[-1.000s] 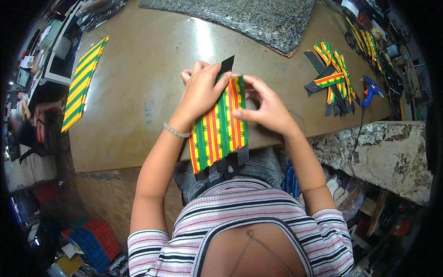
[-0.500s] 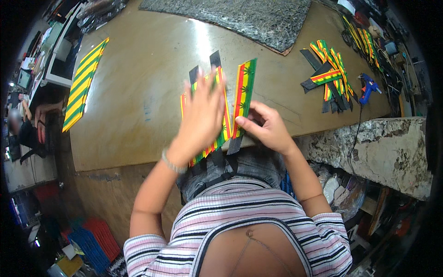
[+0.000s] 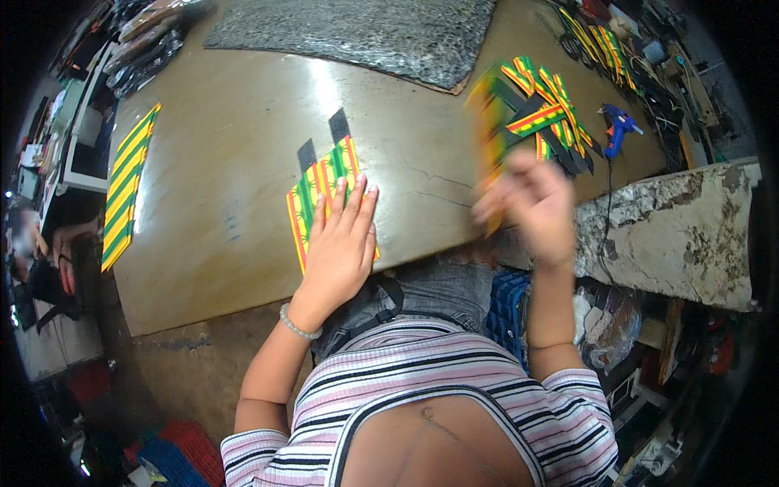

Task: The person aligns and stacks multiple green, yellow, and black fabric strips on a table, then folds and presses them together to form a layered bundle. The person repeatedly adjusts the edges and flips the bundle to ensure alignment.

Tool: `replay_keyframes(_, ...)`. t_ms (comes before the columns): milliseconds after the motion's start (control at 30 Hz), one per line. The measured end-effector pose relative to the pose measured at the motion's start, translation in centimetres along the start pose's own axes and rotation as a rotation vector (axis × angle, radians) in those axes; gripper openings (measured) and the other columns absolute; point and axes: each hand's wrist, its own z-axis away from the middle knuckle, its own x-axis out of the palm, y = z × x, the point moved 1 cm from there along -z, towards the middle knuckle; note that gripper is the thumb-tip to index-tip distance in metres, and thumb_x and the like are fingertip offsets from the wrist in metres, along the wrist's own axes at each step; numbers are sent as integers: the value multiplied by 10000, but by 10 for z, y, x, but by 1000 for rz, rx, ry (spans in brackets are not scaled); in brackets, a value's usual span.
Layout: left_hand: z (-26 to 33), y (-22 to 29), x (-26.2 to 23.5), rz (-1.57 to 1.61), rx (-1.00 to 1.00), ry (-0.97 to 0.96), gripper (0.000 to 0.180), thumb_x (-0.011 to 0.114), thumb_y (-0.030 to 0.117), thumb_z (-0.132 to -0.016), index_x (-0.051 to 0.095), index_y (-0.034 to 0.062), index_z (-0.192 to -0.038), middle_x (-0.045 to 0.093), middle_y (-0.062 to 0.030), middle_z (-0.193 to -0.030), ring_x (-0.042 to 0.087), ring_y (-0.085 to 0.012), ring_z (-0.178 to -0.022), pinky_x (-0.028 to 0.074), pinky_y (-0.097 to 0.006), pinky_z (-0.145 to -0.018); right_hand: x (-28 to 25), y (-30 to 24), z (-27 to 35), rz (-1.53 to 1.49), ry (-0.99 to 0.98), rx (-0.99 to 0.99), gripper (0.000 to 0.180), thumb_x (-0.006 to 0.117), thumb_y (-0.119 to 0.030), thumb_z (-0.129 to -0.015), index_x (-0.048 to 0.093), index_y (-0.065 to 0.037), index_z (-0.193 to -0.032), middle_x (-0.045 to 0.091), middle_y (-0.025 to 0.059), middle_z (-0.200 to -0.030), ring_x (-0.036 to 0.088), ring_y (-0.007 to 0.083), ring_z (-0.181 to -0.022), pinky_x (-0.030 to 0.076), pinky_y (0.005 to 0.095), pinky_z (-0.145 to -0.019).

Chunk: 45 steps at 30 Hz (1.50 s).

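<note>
My left hand [image 3: 341,243] lies flat, fingers apart, on a green, yellow and red striped fabric piece [image 3: 318,187] with two black tabs at its far end, pressing it to the brown table [image 3: 227,162] near the front edge. My right hand [image 3: 531,203] is raised to the right and blurred, gripping a second long striped strip [image 3: 489,130] that stands nearly upright above the table. It hovers close to a pile of finished striped pieces [image 3: 544,114] with black tabs at the table's right side.
A blue glue gun [image 3: 617,128] lies right of the pile, cord trailing down. A grey speckled mat [image 3: 365,32] covers the table's far side. A long striped strip [image 3: 126,187] lies along the left edge. A cracked stone slab [image 3: 673,227] juts out right.
The striped piece held in both hands was split: my left hand pressed one part flat on the table, my right hand swung the other strip to the right toward the pile.
</note>
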Motion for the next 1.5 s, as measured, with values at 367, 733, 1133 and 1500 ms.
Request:
replay_keyframes(367, -13, -47, -42, 301, -148, 264, 362, 577, 198, -967, 604, 77, -1307, 511, -168, -1427, 422, -397, -1366, 312, -495, -1133, 30, 37, -106, 905, -174, -377, 593, 715, -336, -871, 558, -15, -1345, 576, 232, -1307, 508, 363, -1260, 388, 442, -1101)
replay_keyframes(733, -25, -86, -44, 541, -381, 326, 786, 761, 292, -865, 374, 41, -1502, 528, -223, -1365, 529, -331, -1233, 403, -421, -1073, 114, 39, -163, 1032, -949, -313, 402, 844, -278, -715, 629, -81, -992, 655, 104, -1077, 562, 331, -1066, 432, 465, -948)
replay_keyframes(1133, -71, -89, -67, 1269, -308, -153, 312, 781, 150, -862, 696, -27, -1105, 692, -17, -937, 623, -62, -820, 513, -217, -772, 99, 42, -132, -79, -544, 309, 333, 708, -219, -933, 648, -5, -1180, 661, 26, -1092, 620, 77, -859, 518, 226, -673)
replay_keyframes(1500, -81, -82, -56, 1108, -253, -179, 314, 736, 226, -902, 710, -72, -997, 707, -35, -851, 622, -66, -766, 514, -236, -685, 89, 55, -122, -13, -568, 242, 199, 694, -188, -948, 674, -7, -1030, 679, 3, -854, 617, 55, -710, 493, 215, -586)
